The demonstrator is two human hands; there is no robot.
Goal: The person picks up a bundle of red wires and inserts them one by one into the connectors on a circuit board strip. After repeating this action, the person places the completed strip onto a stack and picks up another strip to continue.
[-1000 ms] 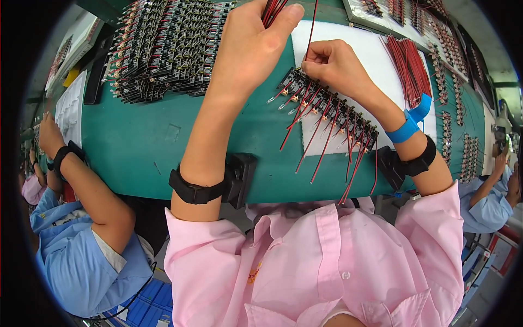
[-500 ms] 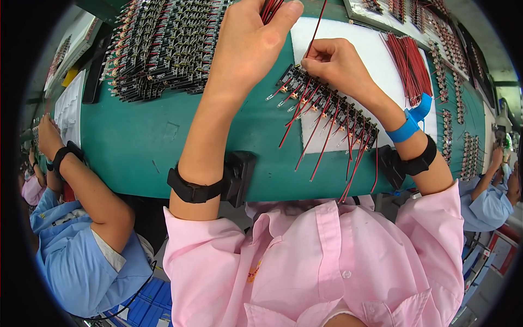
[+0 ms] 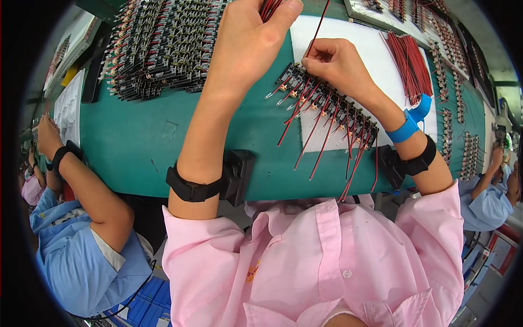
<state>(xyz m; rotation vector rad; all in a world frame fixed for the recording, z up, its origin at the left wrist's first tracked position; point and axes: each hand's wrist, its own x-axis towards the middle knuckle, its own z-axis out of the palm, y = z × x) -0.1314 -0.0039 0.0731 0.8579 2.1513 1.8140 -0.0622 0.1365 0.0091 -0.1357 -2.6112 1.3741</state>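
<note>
Right hand (image 3: 338,64) pinching a red-and-black wire (image 3: 319,26) at the upper end of a row of small circuit boards (image 3: 333,107), right of centre.
The left hand (image 3: 253,46), top centre, curls around a wire bundle (image 3: 270,7); its fingertips are mostly hidden. The row slants across the white sheet's (image 3: 376,57) left edge, its leads crossing, so a snagged lead could drag the boards askew or strain a joint.

The green bench (image 3: 125,147) is evenly lit by bright, diffuse light, the white sheet (image 3: 373,60) rendered palest, while deep shadow is cast beneath the bench's edge; straight lines are bent toward the blackened fisheye rim, where a distant co-worker (image 3: 482,201) is softly blurred
</note>
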